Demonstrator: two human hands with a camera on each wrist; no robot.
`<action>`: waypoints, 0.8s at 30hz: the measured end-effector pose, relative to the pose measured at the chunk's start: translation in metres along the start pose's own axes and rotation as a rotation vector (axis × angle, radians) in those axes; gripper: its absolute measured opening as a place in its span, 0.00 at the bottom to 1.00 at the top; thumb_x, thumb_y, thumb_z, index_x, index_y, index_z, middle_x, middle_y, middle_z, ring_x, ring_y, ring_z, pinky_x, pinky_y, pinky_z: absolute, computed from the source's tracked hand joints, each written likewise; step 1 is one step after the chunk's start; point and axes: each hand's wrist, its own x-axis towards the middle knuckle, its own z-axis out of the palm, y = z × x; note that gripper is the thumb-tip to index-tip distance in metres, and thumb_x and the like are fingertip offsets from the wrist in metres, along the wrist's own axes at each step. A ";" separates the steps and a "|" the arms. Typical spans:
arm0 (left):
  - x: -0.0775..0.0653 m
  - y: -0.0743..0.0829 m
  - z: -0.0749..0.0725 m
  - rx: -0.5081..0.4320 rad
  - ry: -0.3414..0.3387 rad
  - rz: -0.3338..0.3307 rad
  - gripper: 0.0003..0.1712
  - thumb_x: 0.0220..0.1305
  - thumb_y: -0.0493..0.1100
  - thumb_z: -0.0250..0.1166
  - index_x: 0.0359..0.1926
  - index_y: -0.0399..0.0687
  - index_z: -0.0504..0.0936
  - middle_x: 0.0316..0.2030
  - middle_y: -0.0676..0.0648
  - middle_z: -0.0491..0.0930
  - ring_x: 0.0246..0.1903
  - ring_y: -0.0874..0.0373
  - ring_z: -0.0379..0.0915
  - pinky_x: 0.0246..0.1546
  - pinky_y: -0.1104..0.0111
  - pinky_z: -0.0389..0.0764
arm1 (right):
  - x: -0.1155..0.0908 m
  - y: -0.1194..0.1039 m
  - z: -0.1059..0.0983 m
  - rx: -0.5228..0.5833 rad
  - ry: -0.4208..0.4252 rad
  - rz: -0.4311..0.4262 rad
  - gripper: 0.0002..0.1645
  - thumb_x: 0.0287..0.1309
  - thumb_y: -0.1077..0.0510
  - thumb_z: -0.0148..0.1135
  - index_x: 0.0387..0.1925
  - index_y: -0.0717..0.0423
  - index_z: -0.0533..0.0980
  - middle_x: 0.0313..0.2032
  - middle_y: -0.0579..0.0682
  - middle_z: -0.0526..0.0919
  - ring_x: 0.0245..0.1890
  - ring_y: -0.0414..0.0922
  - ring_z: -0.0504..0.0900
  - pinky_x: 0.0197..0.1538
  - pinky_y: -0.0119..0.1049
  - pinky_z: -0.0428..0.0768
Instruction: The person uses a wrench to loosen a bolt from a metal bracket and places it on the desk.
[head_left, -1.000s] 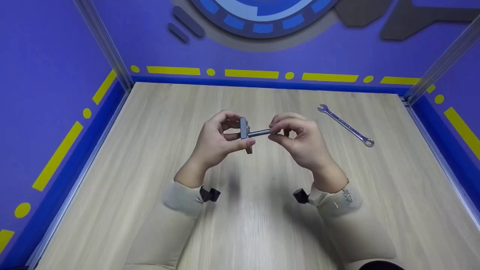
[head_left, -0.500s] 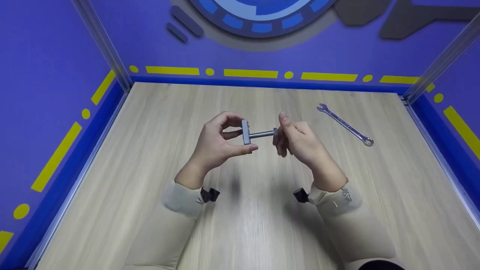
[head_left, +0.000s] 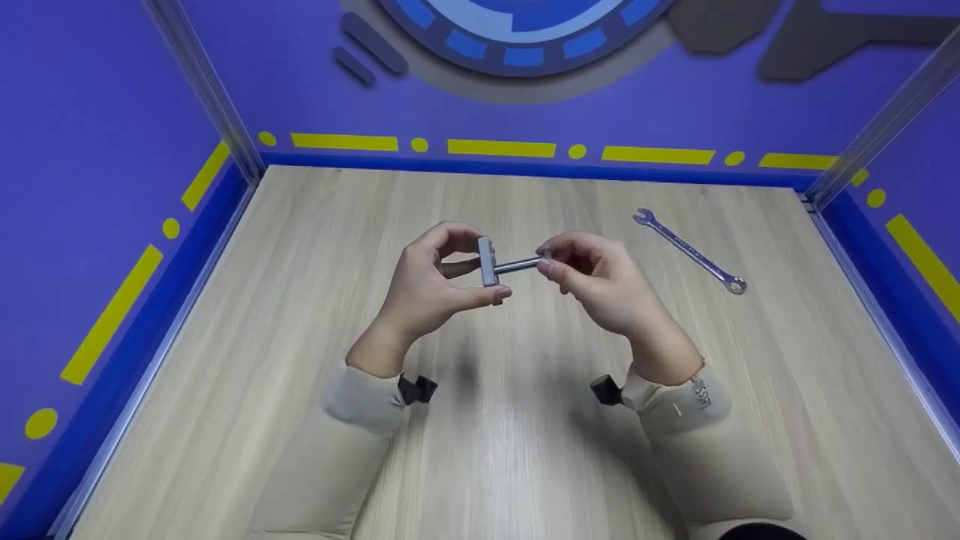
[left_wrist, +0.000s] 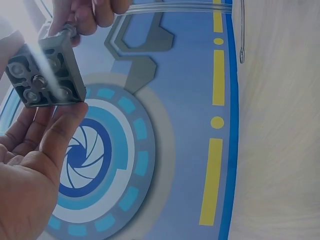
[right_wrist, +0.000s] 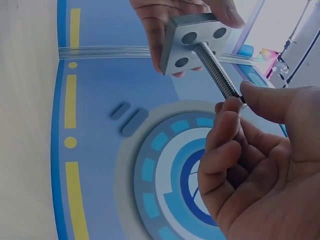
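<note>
A square grey metal block with holes near its corners is held up over the table between the fingers and thumb of my left hand. From its middle a threaded bolt sticks out to the right. My right hand pinches the bolt's head end between thumb and fingertips. In the right wrist view the flat plate face shows round holes about the bolt's thread. The left wrist view shows the ribbed underside of the block, with the bolt's tip in the centre hole.
A combination wrench lies slantwise on the wooden table, right of my right hand. Blue panels with yellow markings enclose the table at the back and both sides.
Half a second ago my right fingers were spread off the bolt head, leaving it showing; now they pinch it again. The block has shifted slightly left in my left hand's hold.
</note>
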 end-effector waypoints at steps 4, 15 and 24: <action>0.000 0.001 -0.002 -0.043 0.000 -0.021 0.38 0.52 0.39 0.92 0.62 0.42 0.82 0.56 0.43 0.85 0.60 0.49 0.88 0.67 0.63 0.93 | -0.002 -0.001 0.000 -0.022 0.052 -0.056 0.13 0.73 0.67 0.74 0.56 0.61 0.90 0.36 0.48 0.87 0.31 0.40 0.79 0.33 0.26 0.78; 0.000 0.003 -0.003 -0.089 -0.036 -0.031 0.37 0.54 0.37 0.90 0.62 0.39 0.81 0.56 0.42 0.84 0.60 0.48 0.86 0.67 0.60 0.93 | -0.001 0.005 -0.001 -0.002 0.104 -0.239 0.13 0.59 0.76 0.80 0.43 0.60 0.94 0.44 0.50 0.95 0.32 0.37 0.80 0.35 0.24 0.82; 0.000 0.004 -0.002 -0.109 -0.028 -0.038 0.38 0.54 0.37 0.90 0.63 0.38 0.81 0.56 0.41 0.85 0.59 0.49 0.86 0.67 0.59 0.93 | -0.002 0.001 -0.006 -0.019 0.058 -0.164 0.25 0.76 0.74 0.60 0.69 0.62 0.83 0.47 0.56 0.93 0.30 0.40 0.82 0.34 0.26 0.79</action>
